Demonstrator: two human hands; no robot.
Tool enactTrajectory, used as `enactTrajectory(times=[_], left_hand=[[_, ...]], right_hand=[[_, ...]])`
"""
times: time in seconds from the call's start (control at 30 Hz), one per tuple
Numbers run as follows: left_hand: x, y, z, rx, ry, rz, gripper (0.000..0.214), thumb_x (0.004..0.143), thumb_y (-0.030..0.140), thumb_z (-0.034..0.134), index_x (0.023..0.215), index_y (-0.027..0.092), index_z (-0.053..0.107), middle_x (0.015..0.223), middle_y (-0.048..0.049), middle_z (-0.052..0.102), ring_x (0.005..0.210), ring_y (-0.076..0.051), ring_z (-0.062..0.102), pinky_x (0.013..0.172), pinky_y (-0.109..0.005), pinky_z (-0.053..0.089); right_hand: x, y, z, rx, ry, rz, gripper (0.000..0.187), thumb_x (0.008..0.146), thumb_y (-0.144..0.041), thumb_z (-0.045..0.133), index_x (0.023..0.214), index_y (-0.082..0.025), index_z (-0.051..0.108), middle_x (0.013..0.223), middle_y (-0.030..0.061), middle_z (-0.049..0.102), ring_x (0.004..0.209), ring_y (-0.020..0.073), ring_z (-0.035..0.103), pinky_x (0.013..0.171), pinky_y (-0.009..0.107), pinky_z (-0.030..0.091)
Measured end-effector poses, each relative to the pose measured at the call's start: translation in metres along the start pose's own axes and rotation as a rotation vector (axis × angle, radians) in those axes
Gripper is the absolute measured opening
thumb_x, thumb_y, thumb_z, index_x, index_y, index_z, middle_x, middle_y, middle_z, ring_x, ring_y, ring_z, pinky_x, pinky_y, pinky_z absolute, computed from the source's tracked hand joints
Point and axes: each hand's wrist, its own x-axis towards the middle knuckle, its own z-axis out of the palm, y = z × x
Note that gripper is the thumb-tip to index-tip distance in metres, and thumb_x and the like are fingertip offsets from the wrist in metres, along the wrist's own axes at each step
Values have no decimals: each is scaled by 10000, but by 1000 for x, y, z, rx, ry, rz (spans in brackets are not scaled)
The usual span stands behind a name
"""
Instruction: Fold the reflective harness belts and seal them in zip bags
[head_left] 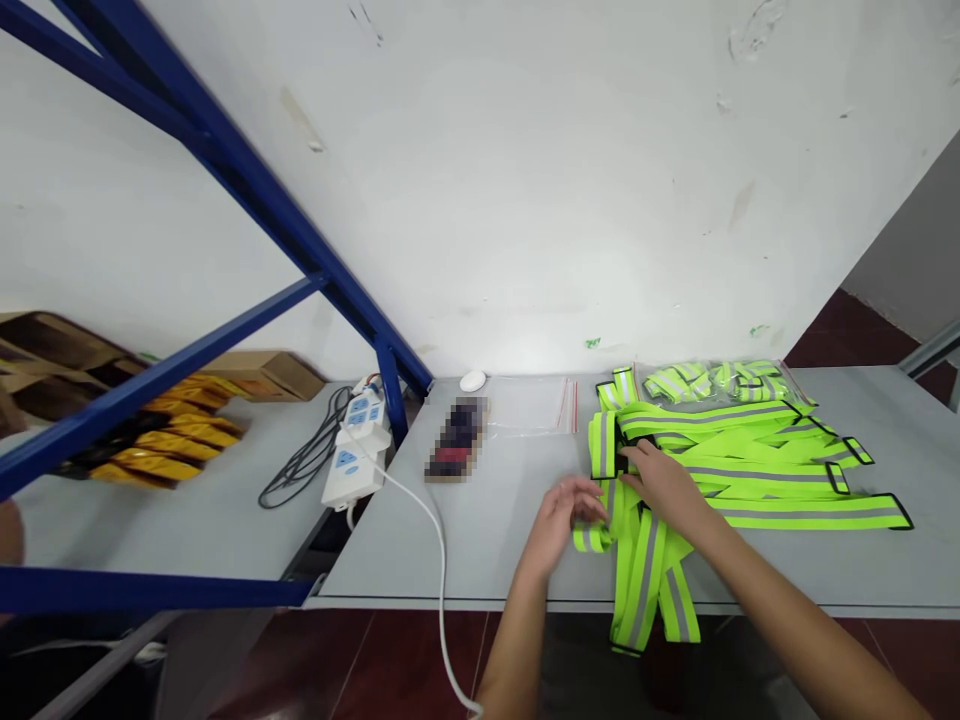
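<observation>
A heap of neon yellow-green reflective straps point(750, 460) with grey stripes and black edging lies on the right of the grey table point(480, 520). One strap set point(649, 575) hangs over the front edge. My right hand point(664, 485) rests on the straps, fingers curled on a black buckle at the rolled end. My left hand point(566, 515) pinches the strap's folded end just left of it.
Clear zip bags point(536, 405) and a bag of packed straps point(720, 378) lie at the back. A blurred dark object point(457, 440), a white round puck point(472, 380), a power strip point(356, 450) with cables, blue shelving beams point(247, 190) and cardboard boxes point(262, 375) are to the left.
</observation>
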Motion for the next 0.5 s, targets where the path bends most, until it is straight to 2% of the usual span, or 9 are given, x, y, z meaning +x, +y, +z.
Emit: enactTrajectory(times=[0.07,0.2,0.3,0.37,0.43,0.5], left_hand=[[1,-2,-2,8,-7,-78,597,864,675,341,888,142,609,701,-63,643,571,-159,598,581,-304,490],[25,2,2,217,178,-59,418,776,545,609,984,183,581,790,-25,621,545,-130,551,487,-253,430],[45,5,9,280,209,13,289,729,460,683,779,188,600,718,-4,588,570,-130,512,545,-252,410],[54,7,14,299,232,61,292,718,424,693,622,192,544,651,8,537,611,-141,493,594,-257,401],[58,8,19,290,260,98,312,717,405,689,581,194,503,658,9,514,657,-150,493,638,-266,403],[61,9,24,254,268,119,291,719,400,685,617,189,512,695,6,530,700,-155,512,676,-273,415]], right_hand=[[2,3,2,-8,2,20,271,827,-232,628,1095,-205,596,998,97,603,745,238,620,538,314,429],[6,6,3,-1,23,68,305,758,-298,709,1023,-185,608,970,114,576,860,294,594,636,365,463],[12,8,5,25,42,106,311,684,-302,761,929,-179,614,935,108,569,913,312,568,716,398,464],[16,11,6,50,52,133,315,646,-310,776,876,-179,605,907,94,574,884,300,566,714,400,455],[18,13,5,77,63,151,289,650,-325,756,842,-188,589,890,75,586,859,286,567,717,401,441],[18,15,1,112,77,158,247,689,-332,710,845,-198,573,895,58,603,863,275,571,743,411,426]])
